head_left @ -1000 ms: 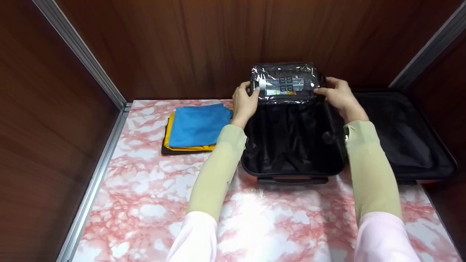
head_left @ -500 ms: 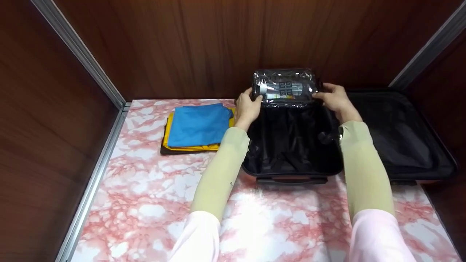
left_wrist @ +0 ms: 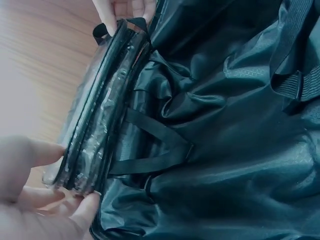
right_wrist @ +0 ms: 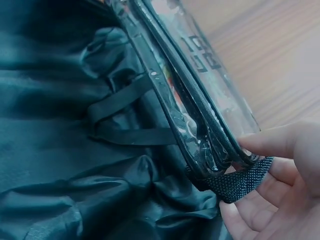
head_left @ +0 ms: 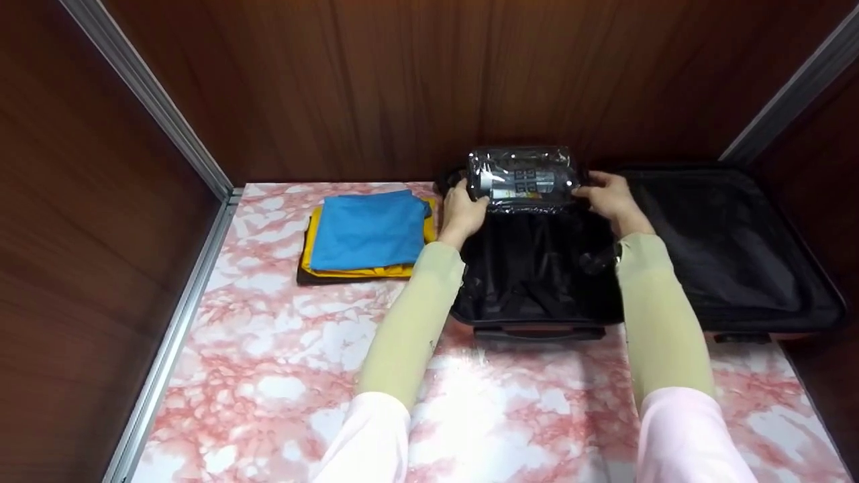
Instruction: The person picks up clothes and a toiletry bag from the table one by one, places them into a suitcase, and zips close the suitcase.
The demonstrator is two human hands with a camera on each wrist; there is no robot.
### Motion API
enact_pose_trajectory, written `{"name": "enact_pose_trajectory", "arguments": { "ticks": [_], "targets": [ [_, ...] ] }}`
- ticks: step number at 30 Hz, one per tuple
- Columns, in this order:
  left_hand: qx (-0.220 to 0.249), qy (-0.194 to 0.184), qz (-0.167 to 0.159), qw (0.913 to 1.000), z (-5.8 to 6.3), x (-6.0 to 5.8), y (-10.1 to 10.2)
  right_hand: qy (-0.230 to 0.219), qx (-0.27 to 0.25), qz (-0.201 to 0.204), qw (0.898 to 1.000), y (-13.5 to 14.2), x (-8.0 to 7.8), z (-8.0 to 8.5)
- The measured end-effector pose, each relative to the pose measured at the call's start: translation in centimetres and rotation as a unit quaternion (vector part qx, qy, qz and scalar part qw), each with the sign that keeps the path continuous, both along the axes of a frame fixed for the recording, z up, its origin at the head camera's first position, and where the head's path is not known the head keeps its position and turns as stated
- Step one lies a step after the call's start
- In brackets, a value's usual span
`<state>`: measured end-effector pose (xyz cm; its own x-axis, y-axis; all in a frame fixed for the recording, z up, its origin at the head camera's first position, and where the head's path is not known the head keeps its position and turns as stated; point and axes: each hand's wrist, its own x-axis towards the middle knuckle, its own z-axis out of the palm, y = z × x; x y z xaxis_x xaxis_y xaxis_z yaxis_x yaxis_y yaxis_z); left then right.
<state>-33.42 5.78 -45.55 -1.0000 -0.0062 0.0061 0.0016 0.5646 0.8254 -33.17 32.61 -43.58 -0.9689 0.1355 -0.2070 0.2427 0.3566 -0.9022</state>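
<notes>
A clear toiletry bag [head_left: 523, 178] with black trim and a dark square logo is held level between both hands at the far end of an open black suitcase [head_left: 537, 329]. My left hand [head_left: 463, 209] grips its left end, and my right hand [head_left: 609, 200] pinches its right end. Inside the bag, a white-capped tube and other small items show through the plastic. In the right wrist view, a woven side handle [right_wrist: 245, 182] hangs by the right fingers. The wrist views show the bag over the suitcase's dark lining [left_wrist: 240, 165]; whether it touches the lining I cannot tell.
Left of the suitcase lies a folded stack of cloth, with a blue cloth [head_left: 369, 231] over a yellow cloth [head_left: 429, 231] and a dark one. The suitcase's lid [head_left: 731, 248] lies open at the right. A wood-grain wall [head_left: 376, 87] stands behind on the marbled table [head_left: 282, 389].
Both hands have lowered the toiletry bag and brought it nearer, into the far end of the suitcase's opening. The cloth stack has not moved.
</notes>
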Motion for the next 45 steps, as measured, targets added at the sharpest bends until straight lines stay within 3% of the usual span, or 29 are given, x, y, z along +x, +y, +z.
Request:
{"name": "enact_pose_trajectory", "arguments": {
  "ticks": [7, 21, 30, 45],
  "targets": [
    [-0.002, -0.019, 0.017, 0.9997, -1.0, 0.3, 0.2, -0.023, -0.017, -0.003, 1.0, 0.1, 0.2, -1.7],
    [0.05, -0.083, 0.032, 0.9947, -2.8, 0.5, 0.4, -0.088, -0.091, -0.003, 0.992, -0.2, 0.5, -4.1],
    [0.051, -0.078, 0.017, 0.9955, -3.2, 0.5, 0.4, -0.082, -0.102, -0.018, 0.991, -0.2, 0.3, -5.6],
    [0.044, -0.097, 0.016, 0.9942, -3.5, 0.3, 0.8, -0.063, -0.075, -0.015, 0.995, -0.6, 0.2, -6.1]
  ]
}}
